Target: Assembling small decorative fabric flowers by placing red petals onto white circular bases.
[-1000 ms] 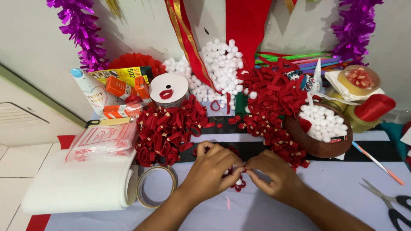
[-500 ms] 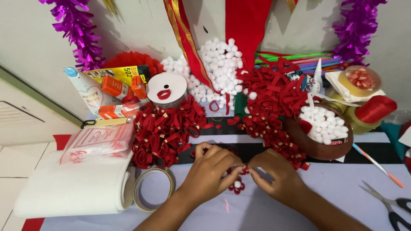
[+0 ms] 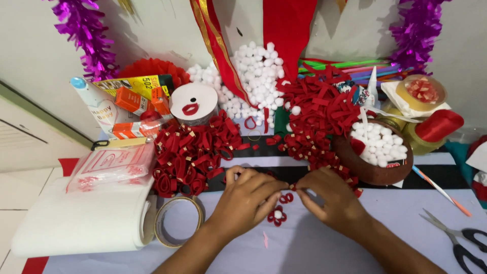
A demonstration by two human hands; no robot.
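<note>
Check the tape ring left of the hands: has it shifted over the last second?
No. The tape ring still lies against the end of the white foam roll, below the pile of red loops.

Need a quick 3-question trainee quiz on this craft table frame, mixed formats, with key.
1. True or false: the scissors lie beside the left hand.
2. What fills the brown bowl? A) white pompoms B) red loops C) tape
3. What lies on the table just below where the left hand and right hand meet?

Key:
1. False; they lie at the right edge, nearer the right hand.
2. A.
3. A small red loop flower with a white centre.
</note>
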